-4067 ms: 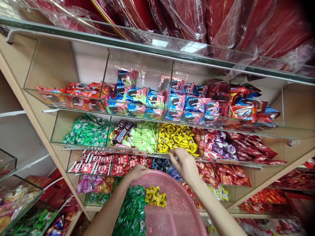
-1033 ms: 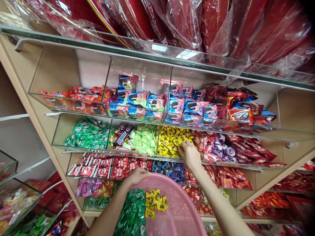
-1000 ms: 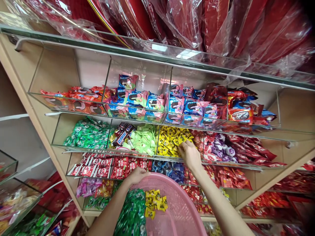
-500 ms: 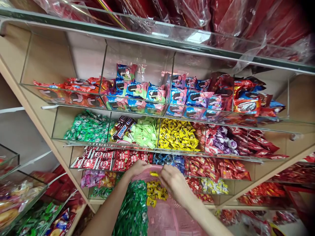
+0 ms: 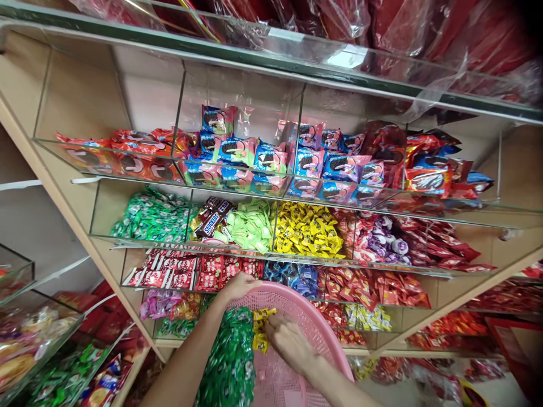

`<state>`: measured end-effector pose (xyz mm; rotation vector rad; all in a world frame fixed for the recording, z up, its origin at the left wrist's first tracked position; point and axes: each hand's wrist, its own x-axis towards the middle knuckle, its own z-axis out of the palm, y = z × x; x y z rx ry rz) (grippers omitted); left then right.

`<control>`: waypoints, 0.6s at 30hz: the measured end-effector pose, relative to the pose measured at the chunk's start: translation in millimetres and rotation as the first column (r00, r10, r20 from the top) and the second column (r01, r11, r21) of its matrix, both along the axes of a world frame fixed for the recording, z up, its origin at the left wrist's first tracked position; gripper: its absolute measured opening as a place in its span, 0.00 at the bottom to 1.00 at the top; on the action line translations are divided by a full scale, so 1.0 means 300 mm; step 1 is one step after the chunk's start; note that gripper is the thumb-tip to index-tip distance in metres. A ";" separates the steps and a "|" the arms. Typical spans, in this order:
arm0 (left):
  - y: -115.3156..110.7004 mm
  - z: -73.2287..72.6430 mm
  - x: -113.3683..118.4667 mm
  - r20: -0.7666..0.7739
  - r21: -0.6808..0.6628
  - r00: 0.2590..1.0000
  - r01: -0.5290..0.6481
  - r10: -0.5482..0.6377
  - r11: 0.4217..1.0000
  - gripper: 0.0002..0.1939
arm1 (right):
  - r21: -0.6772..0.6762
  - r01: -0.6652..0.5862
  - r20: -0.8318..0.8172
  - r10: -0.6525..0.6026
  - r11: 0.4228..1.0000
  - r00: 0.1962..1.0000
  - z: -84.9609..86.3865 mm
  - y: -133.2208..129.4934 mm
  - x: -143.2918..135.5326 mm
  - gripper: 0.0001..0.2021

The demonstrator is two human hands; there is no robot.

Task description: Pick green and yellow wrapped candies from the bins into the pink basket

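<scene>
My left hand is closed around the far rim of a pink perforated plastic basket. Inside the basket, on the left, lies a heap of green-wrapped candies. A small pile of yellow-wrapped candies sits beside it. My right hand is down in the basket, its bent fingers closed at the right side of the yellow candies. Its fingertips are slightly blurred and partly hidden. On the shelf ahead, a compartment holds more yellow-wrapped candies.
Stepped wooden shelves with clear dividers stand ahead. They hold green candies, Snickers bars, light green packets, purple-wrapped sweets and blue cookie packs. A glass shelf edge crosses above. Another candy rack is at the lower left.
My right hand has moved down from near the far rim to the yellow candies inside the basket. More of the basket's right rim shows. My left hand stays on the rim.
</scene>
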<state>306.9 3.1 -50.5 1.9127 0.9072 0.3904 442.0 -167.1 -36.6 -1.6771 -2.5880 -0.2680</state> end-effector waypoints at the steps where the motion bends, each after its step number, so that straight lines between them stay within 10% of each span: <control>1: -0.001 0.001 0.000 -0.002 0.004 1.000 -0.001 0.001 1.000 0.27 | 0.005 -0.007 0.021 0.007 1.000 1.000 -0.011 0.001 -0.004 0.08; 11: 0.002 -0.011 -0.001 -0.068 0.069 0.997 -0.029 0.033 0.997 0.28 | -0.057 0.015 0.022 -0.014 0.998 1.000 -0.086 -0.019 -0.011 0.10; 18: 0.003 -0.016 0.001 -0.029 0.028 0.999 -0.023 0.024 0.999 0.27 | -0.040 0.005 -0.084 -0.009 0.999 0.996 0.002 -0.034 -0.016 0.08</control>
